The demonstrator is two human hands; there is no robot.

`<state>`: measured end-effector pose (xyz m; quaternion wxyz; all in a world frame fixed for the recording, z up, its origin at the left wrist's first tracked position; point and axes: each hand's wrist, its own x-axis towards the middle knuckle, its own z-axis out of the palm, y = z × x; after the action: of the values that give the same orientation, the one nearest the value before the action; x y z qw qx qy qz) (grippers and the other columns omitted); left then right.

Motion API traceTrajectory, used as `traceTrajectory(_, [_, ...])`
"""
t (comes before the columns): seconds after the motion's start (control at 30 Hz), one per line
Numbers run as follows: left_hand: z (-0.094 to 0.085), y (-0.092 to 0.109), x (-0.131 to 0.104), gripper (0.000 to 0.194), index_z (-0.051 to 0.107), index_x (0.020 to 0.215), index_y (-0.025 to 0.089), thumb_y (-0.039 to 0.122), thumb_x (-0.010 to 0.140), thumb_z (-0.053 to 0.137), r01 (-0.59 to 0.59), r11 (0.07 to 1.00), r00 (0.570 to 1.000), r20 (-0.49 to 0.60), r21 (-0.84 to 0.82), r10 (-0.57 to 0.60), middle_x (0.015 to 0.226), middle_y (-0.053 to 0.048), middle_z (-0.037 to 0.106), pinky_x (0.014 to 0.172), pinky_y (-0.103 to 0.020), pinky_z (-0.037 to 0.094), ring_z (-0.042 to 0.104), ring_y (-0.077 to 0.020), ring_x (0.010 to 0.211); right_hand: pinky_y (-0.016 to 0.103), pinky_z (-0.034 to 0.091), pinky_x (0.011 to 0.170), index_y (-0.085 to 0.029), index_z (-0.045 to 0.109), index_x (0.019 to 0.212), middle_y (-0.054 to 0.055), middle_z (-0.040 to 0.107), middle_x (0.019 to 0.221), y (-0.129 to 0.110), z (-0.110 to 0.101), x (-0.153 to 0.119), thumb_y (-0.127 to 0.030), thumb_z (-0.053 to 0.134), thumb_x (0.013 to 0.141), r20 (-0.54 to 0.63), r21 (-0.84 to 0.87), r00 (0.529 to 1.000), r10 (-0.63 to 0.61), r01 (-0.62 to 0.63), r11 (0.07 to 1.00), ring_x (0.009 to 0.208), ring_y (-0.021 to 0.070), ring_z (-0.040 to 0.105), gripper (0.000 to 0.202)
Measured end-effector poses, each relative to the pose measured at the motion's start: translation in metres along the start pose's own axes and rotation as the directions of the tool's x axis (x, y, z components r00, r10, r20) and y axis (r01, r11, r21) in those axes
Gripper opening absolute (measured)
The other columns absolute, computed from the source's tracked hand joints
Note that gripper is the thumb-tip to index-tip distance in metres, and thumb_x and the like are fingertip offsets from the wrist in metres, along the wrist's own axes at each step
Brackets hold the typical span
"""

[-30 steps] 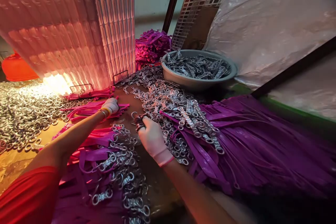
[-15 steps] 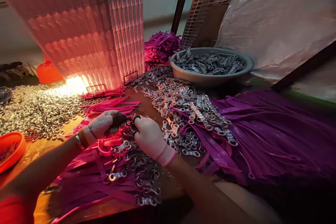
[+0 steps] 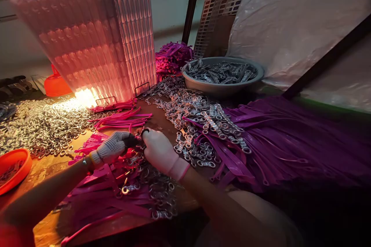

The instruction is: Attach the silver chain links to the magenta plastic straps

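My left hand (image 3: 113, 147), in a dotted work glove with dark fingertips, is closed in a pinch. Against it, my right hand (image 3: 160, 149) in a pale glove is closed too, with a dark band around one finger. What they pinch between them is small and mostly hidden by the fingers. Beneath both hands lie flat magenta straps (image 3: 113, 202), spread towards the table's front edge. Metal links (image 3: 162, 195) with a ring at each end rest at the straps' right ends. Short pink strap ends (image 3: 127, 119) lie just beyond the hands.
A bright light glows behind ribbed clear plastic trays (image 3: 84, 42). Metal link piles (image 3: 43, 123) cover the left side, beside an orange bowl (image 3: 24, 170). To the right are more links (image 3: 199, 114), a grey basin (image 3: 214, 88) of metal pieces and long purple straps (image 3: 278, 146).
The view has shifted slightly, so the trays sit lower and the basin further left. Both hands remain together, pinching at the same spot above the straps.
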<state>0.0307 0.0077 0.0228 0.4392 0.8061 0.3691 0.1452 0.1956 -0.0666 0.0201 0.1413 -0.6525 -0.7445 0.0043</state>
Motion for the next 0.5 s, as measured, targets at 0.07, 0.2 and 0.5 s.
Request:
traceTrajectory(0.07, [0.001,0.0,-0.004,0.024,0.067,0.084,0.014,0.032,0.084,0.052,0.037,0.997,0.997,-0.069,-0.062,-0.041,0.055,0.002,0.053,0.044,-0.02,0.031,0.039,-0.0085,0.045,0.03,0.039,0.067,-0.015,0.06,0.101,0.011,0.07,0.097,-0.001,-0.005,0.002,-0.015,0.051,0.08,0.06,0.045,0.998,0.004,-0.007,0.999,0.086,0.0232,0.065,0.022])
traceTrajectory(0.2, [0.009,0.0,-0.012,0.018,0.068,0.079,0.013,0.025,0.082,0.054,-0.071,0.994,0.985,-0.149,0.079,0.082,0.066,-0.001,0.064,0.056,-0.02,0.04,0.052,-0.0112,0.06,0.03,0.04,0.061,-0.015,0.058,0.104,0.011,0.072,0.091,0.0,-0.003,0.004,-0.014,0.048,0.078,0.17,0.073,0.983,0.065,-0.078,0.994,0.082,0.024,0.068,0.027])
traceTrajectory(0.5, [0.011,-0.009,-0.006,0.013,0.062,0.074,0.014,0.012,0.075,0.049,-0.242,0.879,0.964,-0.004,0.412,0.267,0.071,-0.002,0.064,0.06,-0.022,0.04,0.056,-0.0137,0.066,0.033,0.045,0.064,-0.015,0.061,0.098,0.015,0.073,0.085,-0.004,0.014,-0.004,-0.021,0.05,0.08,0.179,0.024,0.984,0.01,-0.014,1.0,0.08,0.0282,0.07,0.023])
